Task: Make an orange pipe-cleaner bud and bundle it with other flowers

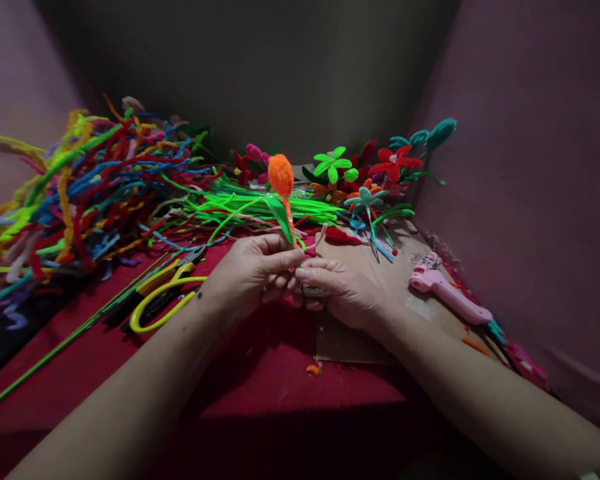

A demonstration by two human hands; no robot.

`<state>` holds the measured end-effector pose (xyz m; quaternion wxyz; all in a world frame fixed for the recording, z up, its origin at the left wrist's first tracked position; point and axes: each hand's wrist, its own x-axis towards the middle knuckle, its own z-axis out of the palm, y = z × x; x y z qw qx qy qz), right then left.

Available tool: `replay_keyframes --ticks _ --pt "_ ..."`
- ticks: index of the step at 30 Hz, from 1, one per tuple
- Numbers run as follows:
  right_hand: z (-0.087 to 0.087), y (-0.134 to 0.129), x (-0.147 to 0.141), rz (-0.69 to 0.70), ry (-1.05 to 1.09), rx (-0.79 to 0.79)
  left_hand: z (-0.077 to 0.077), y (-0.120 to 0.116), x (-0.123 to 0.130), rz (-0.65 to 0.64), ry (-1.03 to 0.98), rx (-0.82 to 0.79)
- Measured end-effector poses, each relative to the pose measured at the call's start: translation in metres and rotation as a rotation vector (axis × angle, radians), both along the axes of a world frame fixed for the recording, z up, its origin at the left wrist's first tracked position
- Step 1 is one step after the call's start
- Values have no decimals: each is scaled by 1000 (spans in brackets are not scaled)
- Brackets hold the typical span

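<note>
An orange pipe-cleaner flower (281, 175) stands upright between my two hands, its bud at the top and a green leaf (279, 214) beside its stem. My left hand (260, 268) is closed, pinching the stem between thumb and fingers. Close against it, my right hand (334, 283) is closed too, its thumb and fingers gripping the lower stem. A pink pipe cleaner (321, 239) sticks up just behind the fingertips. The bottom of the stem is mostly hidden by my fingers.
A tangled heap of coloured pipe cleaners (105, 180) lies at left, with pliers (153, 277) and yellow-handled scissors (137, 320) before it. Green pipe cleaners (275, 208) and finished flowers (333, 164) lie behind. A pink glue gun (450, 293) rests on cardboard (353, 343) at right.
</note>
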<state>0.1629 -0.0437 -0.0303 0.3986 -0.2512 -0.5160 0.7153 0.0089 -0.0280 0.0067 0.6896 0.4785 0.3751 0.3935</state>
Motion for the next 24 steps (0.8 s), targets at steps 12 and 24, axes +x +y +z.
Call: replay_keyframes --ticks 12,24 --pt "15 -5 7 1 -354 138 5 7 -11 -235 -3 -82" --pt "2 -4 -2 -65 -52 -20 -4 14 -8 -313 -143 -40"
